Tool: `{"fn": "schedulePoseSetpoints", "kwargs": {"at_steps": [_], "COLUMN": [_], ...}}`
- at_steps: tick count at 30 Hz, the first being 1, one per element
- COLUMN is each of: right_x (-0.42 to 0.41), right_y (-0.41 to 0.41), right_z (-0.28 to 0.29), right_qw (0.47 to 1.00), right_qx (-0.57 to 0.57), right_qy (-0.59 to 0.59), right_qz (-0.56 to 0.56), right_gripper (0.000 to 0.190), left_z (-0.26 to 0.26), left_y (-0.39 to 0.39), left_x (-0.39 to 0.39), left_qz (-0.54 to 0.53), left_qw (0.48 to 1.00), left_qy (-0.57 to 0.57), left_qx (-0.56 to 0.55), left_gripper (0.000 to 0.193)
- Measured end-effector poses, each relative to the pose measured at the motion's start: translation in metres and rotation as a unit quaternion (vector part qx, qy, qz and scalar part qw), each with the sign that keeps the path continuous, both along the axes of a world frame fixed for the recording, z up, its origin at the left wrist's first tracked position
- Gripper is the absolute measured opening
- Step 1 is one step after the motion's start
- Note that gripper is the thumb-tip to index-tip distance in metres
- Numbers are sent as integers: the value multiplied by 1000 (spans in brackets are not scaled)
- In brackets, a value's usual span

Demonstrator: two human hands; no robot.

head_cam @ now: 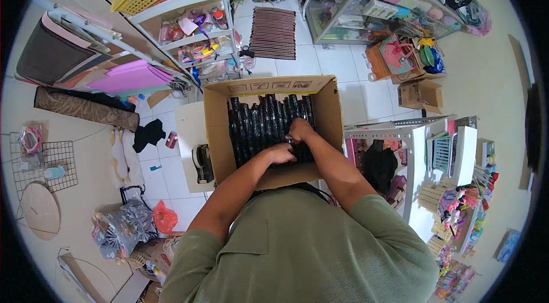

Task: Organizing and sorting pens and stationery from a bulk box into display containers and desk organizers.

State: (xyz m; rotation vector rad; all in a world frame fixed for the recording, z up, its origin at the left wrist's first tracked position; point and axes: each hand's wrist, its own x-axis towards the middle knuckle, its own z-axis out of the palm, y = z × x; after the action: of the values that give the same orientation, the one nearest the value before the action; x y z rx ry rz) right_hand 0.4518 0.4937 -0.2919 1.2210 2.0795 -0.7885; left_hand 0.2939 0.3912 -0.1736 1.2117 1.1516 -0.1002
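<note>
An open cardboard box (216,127) stands before me, holding a row of long bundles in glossy black plastic wrap (266,118). My left hand (281,154) reaches into the near part of the box, at the bundles, with its fingertips hidden among them. Just beyond it and to the right, my right hand (300,129) is curled at the top of the right-hand bundles. Its fingers seem bent around something, but what it grips cannot be made out. The two hands are close together.
A white table (188,148) with a black tape dispenser (201,163) is left of the box. A striped mat (274,33) lies on the tiled floor beyond. White shelves (411,166) stand right, a glass display case (339,24) at the upper right, and a shelf rack (184,41) at the upper left.
</note>
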Motion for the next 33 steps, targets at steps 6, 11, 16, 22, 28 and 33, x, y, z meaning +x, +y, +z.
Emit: {"fn": "schedulePoseSetpoints", "kwargs": {"at_steps": [6,11,16,22,28,33], "right_x": [-38,-15,-34,-45,-28,-6], "right_y": [-11,-4,4,-61,-156,-223], "right_z": [78,50,104,169,294,315], "right_qw": [988,989,952,998,814,720], "right_qx": [18,50,-136,-42,297,386], "right_qy": [-13,21,-17,31,427,470], "right_qz": [-153,-137,274,-39,-257,-335], "right_gripper": [39,36,53,66,30,22], "left_z": [-6,11,-18,-5,126,184], "left_y": [-9,1,-15,-28,-56,-89], "left_x": [-10,5,4,-13,-39,-29], "left_qz": [-67,-267,-297,-233,-39,95], "left_qw": [998,962,951,961,962,917], "left_qy": [-11,-26,23,10,-6,-134], "left_qx": [21,42,85,148,270,363], "left_gripper": [65,71,63,48,40,14]}}
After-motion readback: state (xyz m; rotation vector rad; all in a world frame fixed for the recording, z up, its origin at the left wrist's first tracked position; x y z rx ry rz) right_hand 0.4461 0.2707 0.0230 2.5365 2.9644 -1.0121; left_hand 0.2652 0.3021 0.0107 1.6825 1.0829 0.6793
